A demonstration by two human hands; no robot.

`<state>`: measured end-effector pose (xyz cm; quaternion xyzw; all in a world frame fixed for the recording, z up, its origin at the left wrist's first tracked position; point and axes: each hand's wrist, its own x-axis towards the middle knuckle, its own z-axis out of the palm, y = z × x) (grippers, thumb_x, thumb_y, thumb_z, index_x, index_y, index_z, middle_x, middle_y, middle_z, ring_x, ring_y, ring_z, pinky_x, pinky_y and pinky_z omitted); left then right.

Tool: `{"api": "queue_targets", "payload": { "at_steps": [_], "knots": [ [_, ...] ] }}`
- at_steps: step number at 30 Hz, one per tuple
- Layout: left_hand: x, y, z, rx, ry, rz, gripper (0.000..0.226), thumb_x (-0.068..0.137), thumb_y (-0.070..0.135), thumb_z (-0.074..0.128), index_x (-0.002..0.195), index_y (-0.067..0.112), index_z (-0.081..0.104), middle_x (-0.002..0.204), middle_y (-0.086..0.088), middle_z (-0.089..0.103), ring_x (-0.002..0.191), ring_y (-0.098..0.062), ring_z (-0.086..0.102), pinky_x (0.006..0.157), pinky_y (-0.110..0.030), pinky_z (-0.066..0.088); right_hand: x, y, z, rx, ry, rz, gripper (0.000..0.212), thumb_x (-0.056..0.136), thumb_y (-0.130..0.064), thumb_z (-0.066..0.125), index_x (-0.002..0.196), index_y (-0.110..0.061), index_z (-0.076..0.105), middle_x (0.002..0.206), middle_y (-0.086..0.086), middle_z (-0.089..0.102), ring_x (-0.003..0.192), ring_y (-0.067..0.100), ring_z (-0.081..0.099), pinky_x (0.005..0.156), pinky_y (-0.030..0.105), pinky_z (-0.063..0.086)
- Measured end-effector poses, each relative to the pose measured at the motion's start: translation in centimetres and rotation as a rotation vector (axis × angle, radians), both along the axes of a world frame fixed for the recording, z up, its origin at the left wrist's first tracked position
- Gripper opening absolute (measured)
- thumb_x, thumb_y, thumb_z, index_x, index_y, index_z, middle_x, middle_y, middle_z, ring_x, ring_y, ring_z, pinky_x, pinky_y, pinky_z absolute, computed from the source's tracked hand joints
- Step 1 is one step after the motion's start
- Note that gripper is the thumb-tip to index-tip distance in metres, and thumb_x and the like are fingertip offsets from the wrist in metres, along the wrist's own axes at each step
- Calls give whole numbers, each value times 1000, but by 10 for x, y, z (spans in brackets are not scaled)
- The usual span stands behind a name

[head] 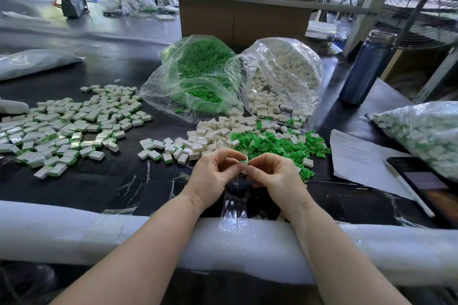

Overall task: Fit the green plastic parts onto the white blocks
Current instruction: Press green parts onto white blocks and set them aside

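Further back on the black table (116, 181), two clear bags lie side by side, one of green parts (198, 74), one of white blocks (285, 77), both spilling loose piles toward the near edge. Finished blocks (64, 126) spread across the left side; a blue bottle (364, 69), a sheet of paper (359, 156) and a phone (428, 186) sit toward the right edge. Close to the padded near edge, the left hand (213, 176) and right hand (275, 178) meet, fingers curled, together pinching one small white block with a green part (243, 163) on top.
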<state>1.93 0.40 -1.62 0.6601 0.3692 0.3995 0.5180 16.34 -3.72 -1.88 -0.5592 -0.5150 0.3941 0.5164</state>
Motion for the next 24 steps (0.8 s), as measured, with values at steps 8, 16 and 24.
{"api": "queue_targets", "payload": {
  "at_steps": [8, 16, 24],
  "knots": [
    [0, -1, 2, 32, -14, 41, 19, 78, -5, 66, 85, 13, 65, 75, -4, 65, 66, -2, 62, 68, -14, 52, 0, 1, 0, -5, 44, 22, 10, 82, -5, 68, 79, -14, 65, 72, 3, 68, 67, 14, 64, 57, 19, 52],
    [1, -3, 1, 46, 42, 20, 19, 79, -1, 67, 90, 15, 67, 81, -12, 65, 75, -18, 62, 81, -31, 54, 1, 2, -4, -16, 17, 9, 14, 85, -4, 64, 77, -16, 63, 65, -5, 66, 60, 5, 62, 55, 17, 50],
    [2, -3, -2, 112, 95, 58, 17, 73, 2, 73, 85, 11, 67, 83, -19, 69, 81, -33, 66, 80, -38, 56, -1, 1, -1, -24, 20, 26, 19, 86, -1, 60, 76, -17, 64, 68, -1, 64, 60, 5, 58, 54, 16, 48]
  ]
}}
